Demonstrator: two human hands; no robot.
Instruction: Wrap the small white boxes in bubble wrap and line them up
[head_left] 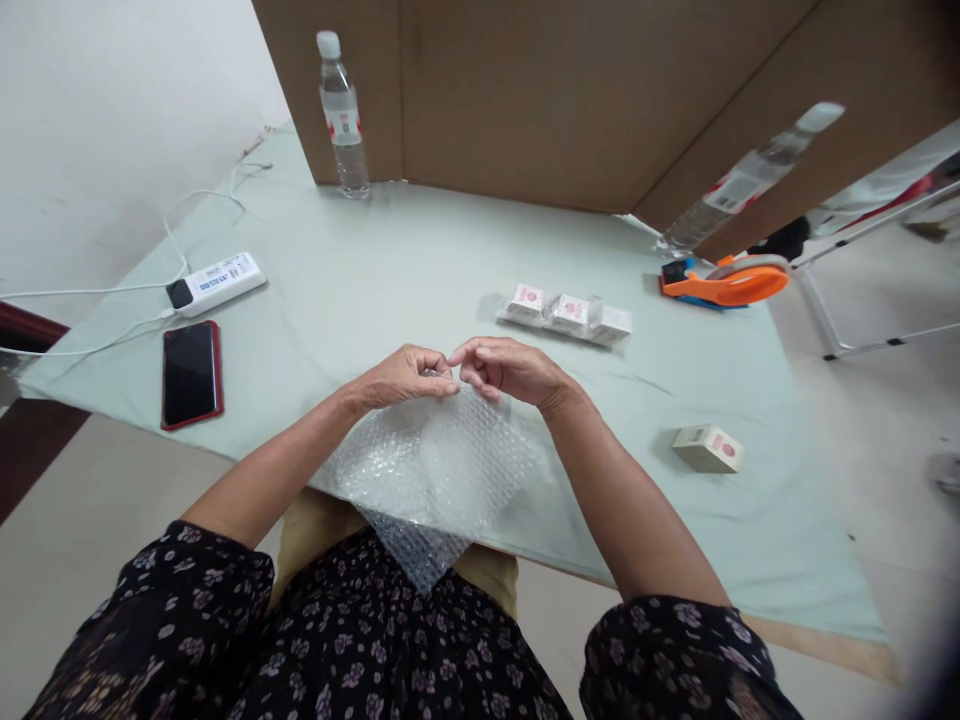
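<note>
A clear sheet of bubble wrap (pixel 442 455) lies at the table's near edge, one corner hanging over it towards my lap. At its top edge, my left hand (pixel 412 375) is closed, thumb against fingers, pinching the wrap. My right hand (pixel 510 370) is beside it, its fingers loosely bent and apart, with nothing visible in them. Its fingertips come close to the left hand's; whether they touch is unclear. Beyond the right hand sits a row of three small boxes (pixel 570 313) in clear wrapping. A single small box (pixel 709 449) lies to the right of my right forearm.
A phone (pixel 191 375) and a white power strip (pixel 225 283) with cables lie on the left. One water bottle (pixel 345 120) stands at the back left, another (pixel 742 185) at the back right. Near the right edge is an orange tape dispenser (pixel 731 283). Cardboard panels (pixel 525 100) stand behind.
</note>
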